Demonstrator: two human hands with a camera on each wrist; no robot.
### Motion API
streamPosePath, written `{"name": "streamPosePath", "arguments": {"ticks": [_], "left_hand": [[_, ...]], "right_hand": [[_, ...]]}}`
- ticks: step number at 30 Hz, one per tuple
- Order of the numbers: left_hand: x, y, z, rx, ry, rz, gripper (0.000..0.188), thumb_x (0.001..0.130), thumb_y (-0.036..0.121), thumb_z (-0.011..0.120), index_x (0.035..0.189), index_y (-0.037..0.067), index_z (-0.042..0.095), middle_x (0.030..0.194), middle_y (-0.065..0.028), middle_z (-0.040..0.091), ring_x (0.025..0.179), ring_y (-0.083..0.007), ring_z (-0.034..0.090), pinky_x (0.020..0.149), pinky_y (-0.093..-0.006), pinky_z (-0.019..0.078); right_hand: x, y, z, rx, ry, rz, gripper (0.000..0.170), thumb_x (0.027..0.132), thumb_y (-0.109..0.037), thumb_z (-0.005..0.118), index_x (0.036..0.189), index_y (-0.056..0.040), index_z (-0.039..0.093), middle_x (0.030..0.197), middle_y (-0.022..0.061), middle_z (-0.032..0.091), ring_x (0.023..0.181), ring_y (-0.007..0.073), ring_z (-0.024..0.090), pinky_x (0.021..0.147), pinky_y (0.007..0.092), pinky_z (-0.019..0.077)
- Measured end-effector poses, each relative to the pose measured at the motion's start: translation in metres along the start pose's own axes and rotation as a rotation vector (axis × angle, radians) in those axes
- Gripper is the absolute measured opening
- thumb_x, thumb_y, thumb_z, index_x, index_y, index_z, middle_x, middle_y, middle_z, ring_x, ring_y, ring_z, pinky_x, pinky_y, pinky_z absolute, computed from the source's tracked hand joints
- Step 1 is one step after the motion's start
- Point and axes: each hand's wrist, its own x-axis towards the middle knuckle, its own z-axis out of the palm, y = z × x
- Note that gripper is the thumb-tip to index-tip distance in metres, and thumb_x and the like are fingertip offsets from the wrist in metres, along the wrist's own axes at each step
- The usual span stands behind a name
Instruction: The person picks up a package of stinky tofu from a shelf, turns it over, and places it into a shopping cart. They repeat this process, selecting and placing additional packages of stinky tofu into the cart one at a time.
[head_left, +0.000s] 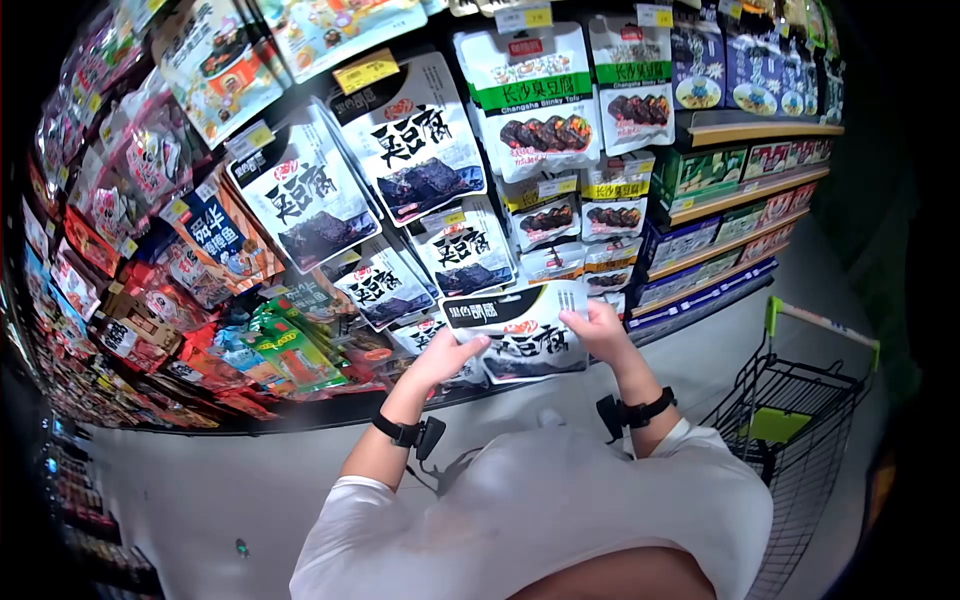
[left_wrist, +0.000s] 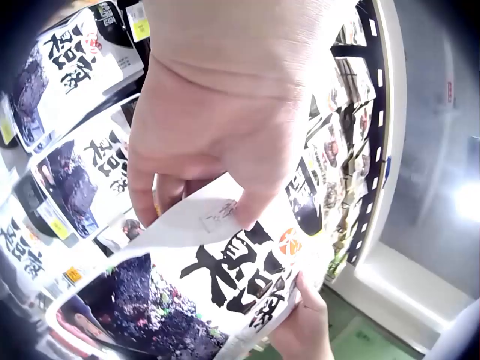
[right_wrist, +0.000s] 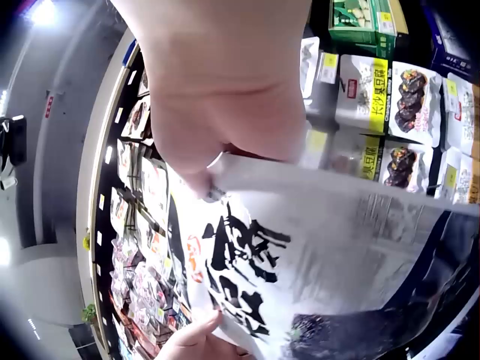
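Note:
A white and black snack bag (head_left: 525, 335) with large black characters is held between both hands, in front of the hanging packets. The left hand (head_left: 440, 362) pinches its left edge, thumb on the printed front; in the left wrist view this hand (left_wrist: 217, 135) has its fingers behind the bag (left_wrist: 172, 292). At the other edge the right hand (head_left: 603, 335) pinches with the thumb on the front. In the right wrist view the right hand (right_wrist: 225, 127) covers part of the edge of the bag (right_wrist: 322, 247), its other fingers hidden behind.
Similar bags (head_left: 425, 145) hang on the rack, beside green-banded packets (head_left: 535, 100). Shelves of boxes (head_left: 720, 215) stand to the right. A black wire shopping cart (head_left: 800, 400) is on the floor at the right. Colourful packets (head_left: 295, 345) fill the rack's left part.

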Motion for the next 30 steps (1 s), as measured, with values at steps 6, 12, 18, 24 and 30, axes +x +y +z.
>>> {"name": "streamPosePath", "arguments": {"ticks": [6,12,18,24,30], "left_hand": [[0.067,-0.034,-0.049,-0.023,0.267,-0.208,0.019,0.087,0.011,0.057,0.102,0.000,0.058,0.086,0.0000,0.059,0.077,-0.0061,0.051,0.068,-0.0204,0.0418],[0.118,-0.049,-0.056,0.634,0.331,-0.075,0.043,0.079,0.008,0.059,0.121,0.003,0.051,0.113,-0.0200,0.055,0.102,-0.0342,0.055,0.088,-0.0355,0.0439],[0.152,-0.058,-0.044,0.911,0.376,0.048,0.064,0.078,0.003,0.059,0.135,0.000,0.030,0.128,-0.0262,0.040,0.118,-0.0416,0.041,0.099,-0.0417,0.0353],[0.151,-0.072,-0.046,1.165,0.500,0.075,0.064,0.077,0.010,0.061,0.130,-0.008,0.030,0.125,-0.0345,0.036,0.113,-0.0500,0.040,0.094,-0.0479,0.0364],[0.136,-0.091,-0.052,1.189,0.560,0.042,0.065,0.078,0.012,0.063,0.128,-0.011,0.028,0.123,-0.0372,0.035,0.110,-0.0515,0.040,0.095,-0.0498,0.0344]], "right_hand": [[0.057,0.008,-0.008,-0.340,0.116,-0.288,0.023,0.086,-0.009,0.056,0.107,-0.0015,0.062,0.097,0.0169,0.065,0.082,0.0210,0.064,0.071,0.0270,0.0466],[0.101,0.033,-0.029,-0.260,0.148,-0.363,0.022,0.085,-0.006,0.054,0.105,-0.0009,0.062,0.088,0.0180,0.065,0.076,0.0267,0.065,0.066,0.0300,0.0485],[0.138,0.064,-0.031,-0.275,0.145,-0.211,0.021,0.084,-0.011,0.056,0.102,-0.0039,0.063,0.083,0.0173,0.064,0.073,0.0315,0.063,0.063,0.0353,0.0494],[0.178,0.087,-0.022,-0.257,0.117,-0.125,0.017,0.084,-0.011,0.057,0.098,-0.0040,0.063,0.073,0.0190,0.061,0.065,0.0330,0.062,0.055,0.0367,0.0469],[0.214,0.089,-0.005,-0.132,0.018,-0.131,0.015,0.085,-0.012,0.057,0.095,-0.0027,0.063,0.068,0.0181,0.059,0.061,0.0324,0.059,0.053,0.0349,0.0449]]}}
